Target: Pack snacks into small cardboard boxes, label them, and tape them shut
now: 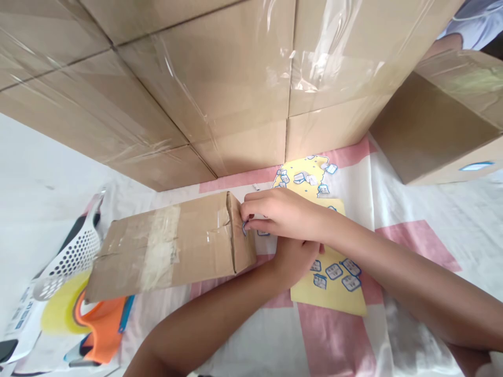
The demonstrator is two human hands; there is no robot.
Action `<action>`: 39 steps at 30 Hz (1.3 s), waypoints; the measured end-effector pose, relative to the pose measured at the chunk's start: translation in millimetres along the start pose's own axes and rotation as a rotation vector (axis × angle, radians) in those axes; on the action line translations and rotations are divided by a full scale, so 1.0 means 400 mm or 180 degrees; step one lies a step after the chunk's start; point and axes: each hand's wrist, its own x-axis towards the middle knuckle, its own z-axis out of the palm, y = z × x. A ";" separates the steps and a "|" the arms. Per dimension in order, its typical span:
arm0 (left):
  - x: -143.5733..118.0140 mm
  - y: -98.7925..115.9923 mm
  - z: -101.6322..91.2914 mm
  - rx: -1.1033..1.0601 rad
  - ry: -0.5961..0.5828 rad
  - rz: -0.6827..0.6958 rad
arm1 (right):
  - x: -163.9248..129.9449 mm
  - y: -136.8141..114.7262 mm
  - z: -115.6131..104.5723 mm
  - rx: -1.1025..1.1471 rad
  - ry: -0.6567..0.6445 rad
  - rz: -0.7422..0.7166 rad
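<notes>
Surface: pink-and-white checked cloth (338, 335) on a table, walled at the back by stacked cartons (220, 78) under clear wrap
Right hand (283, 212): fingers pinched on a small blue-edged sticker (245, 227), pressing it to the end face of the small cardboard box (173, 246)
Left hand (293, 259): directly beneath the right hand, against the box end; grip hidden, cannot tell
Box: lying flat, just left of both hands
Sticker sheets: yellow sheet (334, 293) under the wrists, another (304, 175) just beyond the right hand
Far left of the hands: tape dispenser (98, 324), white perforated scoop (70, 256)
</notes>
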 end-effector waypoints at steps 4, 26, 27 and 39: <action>0.002 0.003 0.003 -0.0250 -0.0007 -0.0093 | -0.005 0.005 0.009 -0.0124 0.0363 0.0199; 0.007 0.009 0.015 -0.0078 0.0237 0.0092 | 0.022 0.018 -0.002 0.0221 -0.0157 -0.0065; 0.008 0.009 0.015 -0.0076 0.0226 0.0100 | 0.020 0.021 -0.003 0.0186 -0.0168 -0.0067; 0.013 -0.004 0.014 0.0227 0.0204 0.0051 | 0.012 -0.014 -0.008 -0.0129 -0.0340 0.0382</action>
